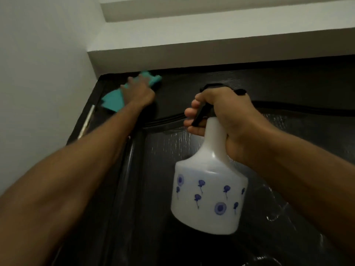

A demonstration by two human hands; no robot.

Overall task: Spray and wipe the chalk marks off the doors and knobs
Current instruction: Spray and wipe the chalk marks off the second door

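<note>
Dark door under a white lintel: left hand presses the teal cloth at the top-left corner; right hand, lower right, grips the spray bottle.

1. The blurred left hand is covering the middle of the teal cloth.
2. The right hand is hiding the neck of the white plastic spray bottle.
3. The picture's edges are cutting off the dark wooden door.
</note>
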